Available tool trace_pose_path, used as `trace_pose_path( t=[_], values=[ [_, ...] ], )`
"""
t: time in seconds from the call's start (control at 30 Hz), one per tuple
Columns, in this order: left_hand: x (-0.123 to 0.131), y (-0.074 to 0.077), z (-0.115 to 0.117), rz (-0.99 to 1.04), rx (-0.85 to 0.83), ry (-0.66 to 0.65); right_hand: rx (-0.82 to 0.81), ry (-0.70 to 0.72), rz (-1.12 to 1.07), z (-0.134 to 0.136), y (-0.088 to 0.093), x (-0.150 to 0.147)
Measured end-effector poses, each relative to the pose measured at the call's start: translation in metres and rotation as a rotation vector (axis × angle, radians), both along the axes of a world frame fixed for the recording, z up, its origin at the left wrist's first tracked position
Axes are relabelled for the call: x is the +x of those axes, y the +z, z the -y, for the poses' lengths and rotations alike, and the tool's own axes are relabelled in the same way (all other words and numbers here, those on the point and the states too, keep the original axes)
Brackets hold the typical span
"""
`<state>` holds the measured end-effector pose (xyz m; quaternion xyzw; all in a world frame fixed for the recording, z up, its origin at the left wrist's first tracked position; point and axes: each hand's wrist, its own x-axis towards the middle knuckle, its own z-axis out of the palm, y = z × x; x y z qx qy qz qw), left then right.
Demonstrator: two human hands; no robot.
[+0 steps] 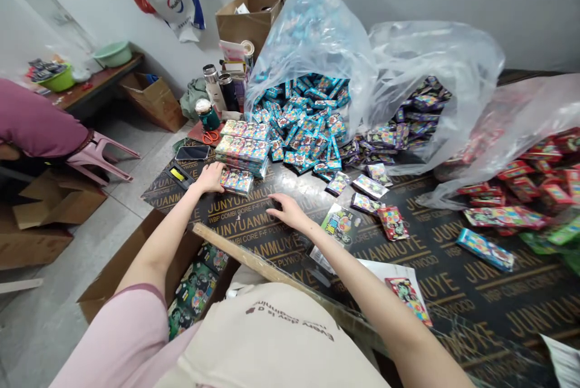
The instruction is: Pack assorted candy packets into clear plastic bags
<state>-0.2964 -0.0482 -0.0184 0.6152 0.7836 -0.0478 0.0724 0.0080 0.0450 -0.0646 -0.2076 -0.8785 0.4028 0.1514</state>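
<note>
My left hand (211, 177) is at the left end of a short row of small, colourful candy packets (237, 182). Its thumb lies on the near side and its fingers on the far side, closed around that end. Just behind the row rises a larger stack of wrapped packets (244, 147). My right hand (289, 211) hovers low over the dark printed table (254, 219), to the right of the row. Its thumb and fingers are apart, with nothing between them.
Clear bags spill blue packets (308, 128), purple packets (426, 110) and red packets (539, 164). Loose packets lie on the right. A phone (193, 153), a cutter (179, 176) and orange scissors (210, 136) sit at left. Below the edge is a carton (136, 255). Another person (36, 116) sits at far left.
</note>
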Motion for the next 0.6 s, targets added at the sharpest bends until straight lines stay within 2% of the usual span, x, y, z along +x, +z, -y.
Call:
trace_pose_path(
  t=[0.1, 0.2, 0.27, 0.33, 0.43, 0.6],
  values=[
    [0.007, -0.004, 0.006, 0.0, -0.013, -0.03, 0.001, -0.001, 0.039, 0.0, -0.001, -0.015],
    [0.016, -0.008, 0.012, 0.075, -0.008, -0.127, 0.098, -0.026, 0.092, 0.0, 0.007, -0.029],
    [0.016, -0.01, 0.011, 0.171, 0.018, -0.16, 0.187, 0.017, 0.125, 0.0, 0.016, -0.041],
    [0.011, -0.01, 0.006, 0.251, 0.03, -0.129, 0.277, 0.1, 0.162, 0.001, 0.022, -0.054],
    [0.0, -0.011, -0.002, 0.269, 0.025, -0.064, 0.383, 0.231, 0.204, 0.006, 0.026, -0.066],
    [0.002, -0.012, 0.003, 0.179, 0.004, -0.056, 0.451, 0.344, 0.188, 0.031, 0.018, -0.053]
  ],
)
